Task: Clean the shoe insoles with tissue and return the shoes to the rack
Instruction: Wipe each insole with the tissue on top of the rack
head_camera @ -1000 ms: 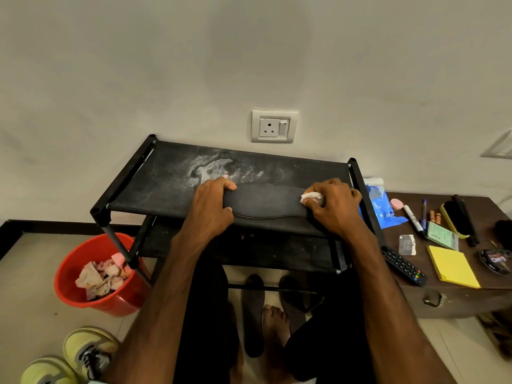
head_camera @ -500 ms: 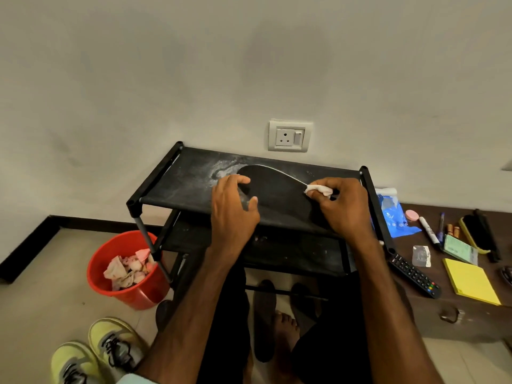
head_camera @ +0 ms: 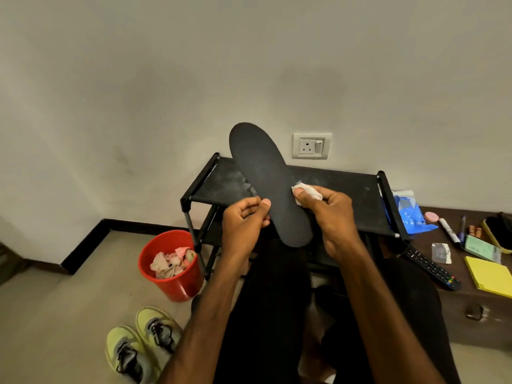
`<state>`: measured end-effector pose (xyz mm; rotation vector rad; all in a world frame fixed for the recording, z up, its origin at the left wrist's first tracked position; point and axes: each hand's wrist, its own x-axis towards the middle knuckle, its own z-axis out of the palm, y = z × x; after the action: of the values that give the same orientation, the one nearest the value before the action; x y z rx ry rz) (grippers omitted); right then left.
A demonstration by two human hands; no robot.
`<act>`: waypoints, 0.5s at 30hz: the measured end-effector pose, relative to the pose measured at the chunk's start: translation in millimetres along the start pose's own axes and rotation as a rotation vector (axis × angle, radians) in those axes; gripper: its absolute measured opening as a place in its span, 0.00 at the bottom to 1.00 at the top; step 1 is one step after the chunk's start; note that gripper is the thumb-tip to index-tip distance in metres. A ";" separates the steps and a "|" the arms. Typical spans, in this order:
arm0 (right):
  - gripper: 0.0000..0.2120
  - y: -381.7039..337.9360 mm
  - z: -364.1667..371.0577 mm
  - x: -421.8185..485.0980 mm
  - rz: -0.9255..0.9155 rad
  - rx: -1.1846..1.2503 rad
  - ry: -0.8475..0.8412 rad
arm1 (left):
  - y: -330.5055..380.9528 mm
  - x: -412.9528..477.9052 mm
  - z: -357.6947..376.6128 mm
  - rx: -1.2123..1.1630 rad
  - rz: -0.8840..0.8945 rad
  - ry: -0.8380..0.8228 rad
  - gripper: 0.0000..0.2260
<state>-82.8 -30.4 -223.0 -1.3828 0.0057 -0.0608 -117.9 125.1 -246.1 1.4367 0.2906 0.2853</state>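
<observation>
Left hand (head_camera: 243, 223) fingers (head_camera: 264, 203) curled, pinching left edge of black insole (head_camera: 263, 176). Right hand (head_camera: 336, 217) fingers grip white tissue (head_camera: 308, 190), thumb pressing it to the insole's right edge. Insole held in air, tilted, one end up, in front of black rack (head_camera: 346, 187). Red bucket (head_camera: 177, 286) of crumpled wads left of rack; yellow-green shoes (head_camera: 144, 347) on floor, nearer.

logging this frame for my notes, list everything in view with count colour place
black fabric-shelf shoe rack: 1, black, against wall
flat black foam insole: 1, black, held up before the rack
crumpled white tissue: 1, white, on insole's right edge
round red plastic bucket: 1, red, floor left of rack
yellow-green lace-up sneakers: 2, yellow-green, floor bottom left
white wall socket: 1, white, above rack
brown wooden table: 1, brown, right of rack
long black remote control: 1, black, on table
left hand: 1, grips insole
right hand: 1, pinches tissue
</observation>
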 end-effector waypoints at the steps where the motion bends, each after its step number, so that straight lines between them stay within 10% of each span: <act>1: 0.09 -0.4 6.9 -7.7 0.013 -0.022 -0.044 | 5.3 -4.5 -13.0 0.056 0.031 0.029 0.06; 6: 0.06 11.9 28.4 -33.0 0.056 -0.381 -0.368 | 25.0 -24.3 -74.9 0.452 0.038 0.041 0.03; 11: 0.08 19.9 25.7 -51.2 0.366 -0.616 -0.897 | 13.3 -45.5 -124.7 0.714 -0.285 -0.122 0.07; 15: 0.07 48.4 29.5 -44.2 0.498 -0.789 -0.962 | -16.2 -46.6 -131.3 0.898 -0.533 -0.253 0.09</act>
<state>-123.8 9.6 -266.4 -2.0269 -0.4700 1.1268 -208.7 227.8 -275.6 2.1688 0.6238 -0.5314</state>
